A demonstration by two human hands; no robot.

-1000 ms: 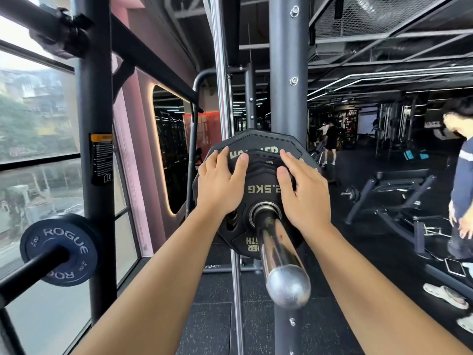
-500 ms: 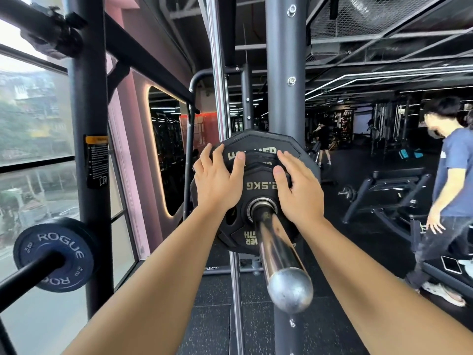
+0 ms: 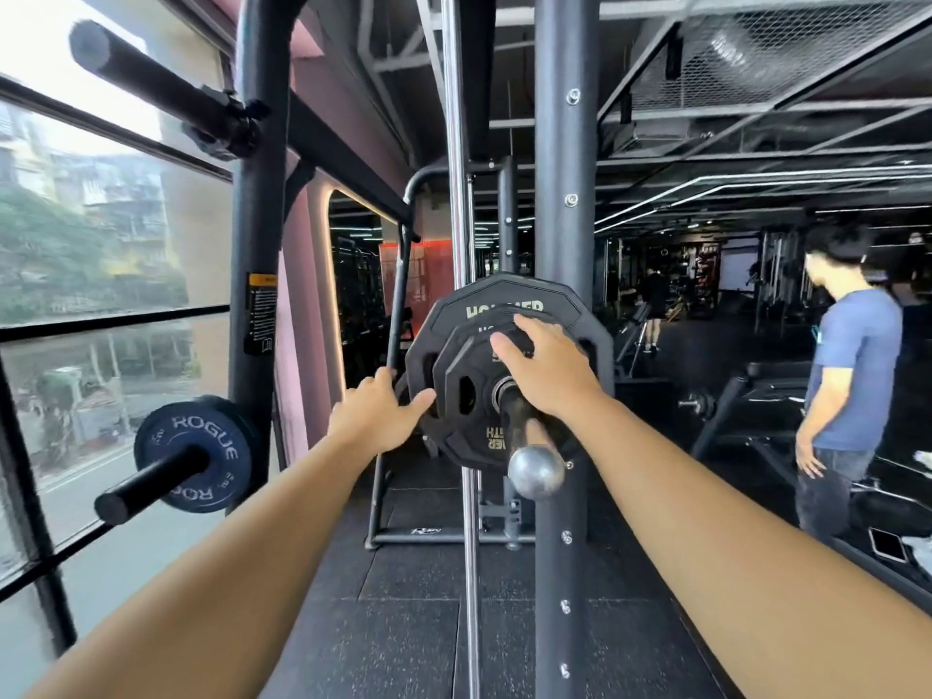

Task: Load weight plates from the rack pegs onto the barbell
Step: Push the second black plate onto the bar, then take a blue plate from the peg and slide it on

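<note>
On barbell sleeve [image 3: 536,469]: small plate [image 3: 466,396], close against big plate [image 3: 504,295] further in. Right grip [image 3: 547,368] flat on its face above sleeve, fingers straight, clasping nothing; left grip [image 3: 375,418] loose-fingered, empty, left of sleeve, thumb by plate rim. Push square w/ both palms til flush.

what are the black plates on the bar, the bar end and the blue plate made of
Black plates: likely rubber or urethane coating, matte, with moulded edges and printed lettering. Bar end: bare metal, probably steel, with a shiny rounded tip reflecting light. Blue plate: looks rubber-coated, dull blue with white lettering; core not visible.
</note>
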